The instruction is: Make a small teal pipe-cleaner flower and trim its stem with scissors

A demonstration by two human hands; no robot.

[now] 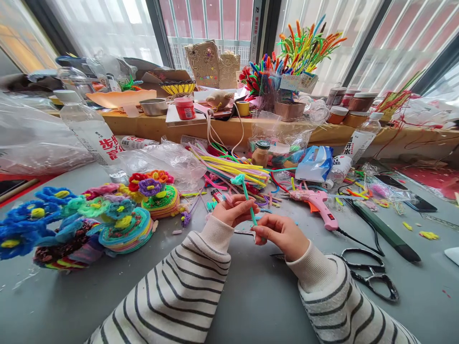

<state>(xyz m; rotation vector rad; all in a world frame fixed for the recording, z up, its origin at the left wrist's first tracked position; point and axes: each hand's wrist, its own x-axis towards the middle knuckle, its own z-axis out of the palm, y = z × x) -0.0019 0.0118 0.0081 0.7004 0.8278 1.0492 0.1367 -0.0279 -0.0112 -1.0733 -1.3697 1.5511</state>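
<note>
Between my hands stands a teal pipe cleaner [248,198], tilted, with a small curled teal clump at its top end. My left hand [234,210] pinches it around the middle of the stem. Lower down, the fingers of my right hand [278,233] close on its bottom end. Behind it lies a heap of loose pipe cleaners [233,167], mostly yellow and pink. A pink glue gun [315,203] rests right of my hands. Black-handled scissors [373,272] lie by my right sleeve, their blades mostly hidden.
Pipe-cleaner flowers in pots [125,229] crowd the left side. A water bottle [91,126] stands behind them. A small glass jar [261,153] and a blue-white packet [314,163] sit at the back. Jars, bowls and bundled stems fill the ledge [143,129]. A dark green bar [385,231] lies right.
</note>
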